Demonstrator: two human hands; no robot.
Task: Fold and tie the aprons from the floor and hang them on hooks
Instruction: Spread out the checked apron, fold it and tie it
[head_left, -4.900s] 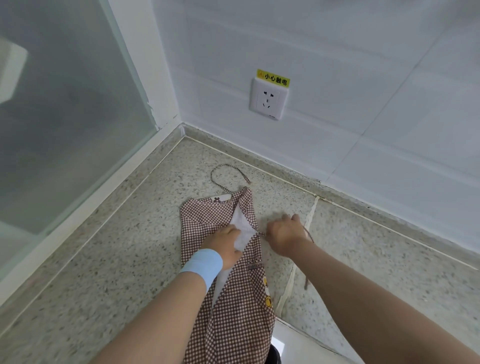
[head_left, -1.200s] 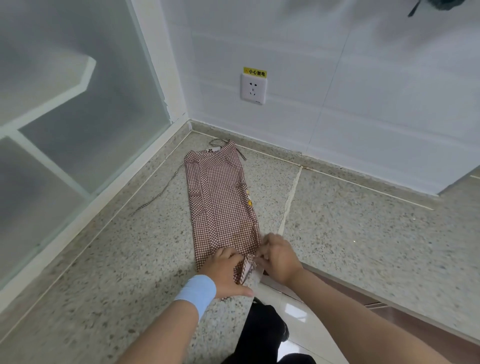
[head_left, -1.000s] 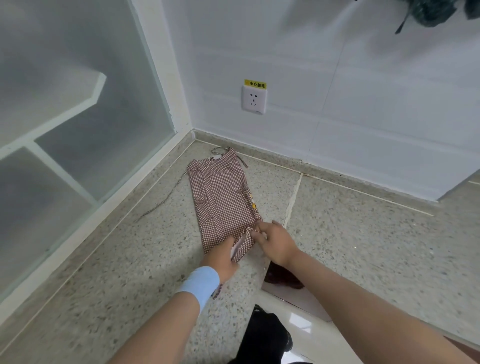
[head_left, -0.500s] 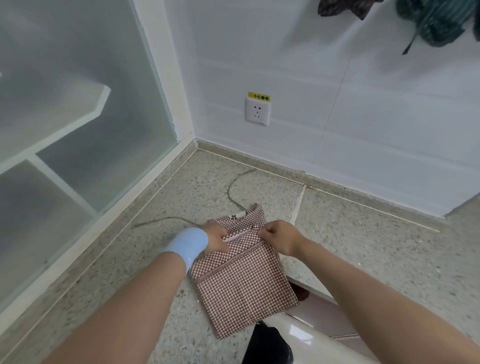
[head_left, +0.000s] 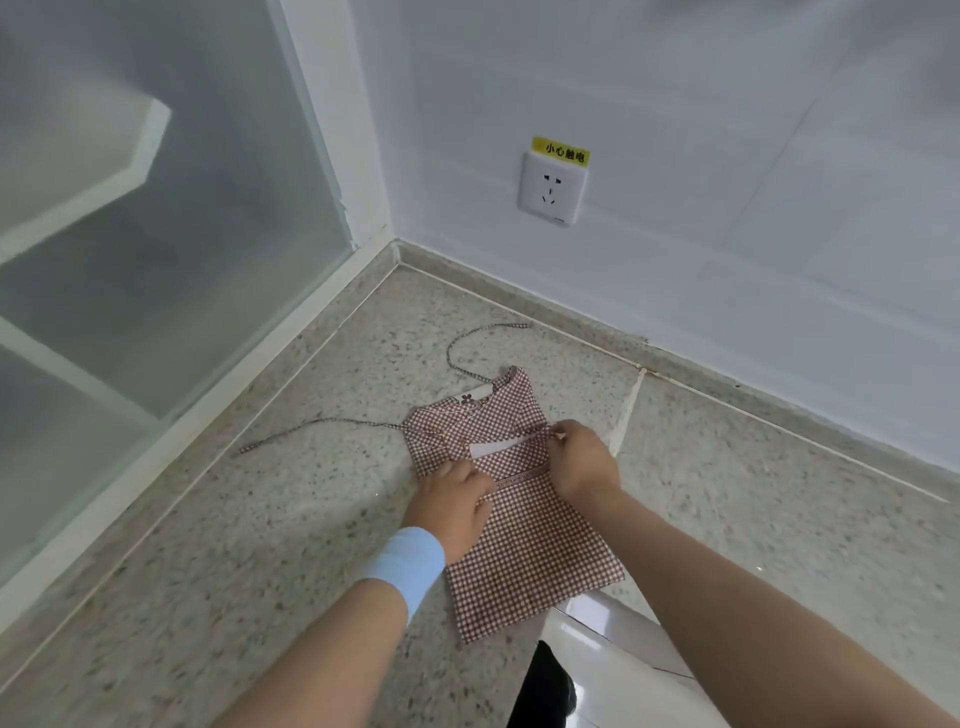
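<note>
A brown-and-white checked apron (head_left: 524, 551) lies folded in half on the speckled floor, near the wall corner. My left hand (head_left: 452, 504), with a light blue wristband, rests on the left part of the folded edge and grips the cloth. My right hand (head_left: 584, 460) pinches the folded edge at its right end, where a white strip of lining shows. One apron tie (head_left: 322, 427) trails to the left on the floor. The neck strap (head_left: 470, 348) curves away toward the wall.
A white wall with a socket (head_left: 551, 188) and yellow warning label stands behind. A frosted glass partition (head_left: 156, 234) closes the left side. A glossy white tile step (head_left: 618, 634) and a dark shoe (head_left: 545, 691) sit just below the apron.
The long narrow apron has been folded in half, its bottom hem brought up toward the bib. Since half a second ago my hands have slid along the folded edge and the view has moved closer.
</note>
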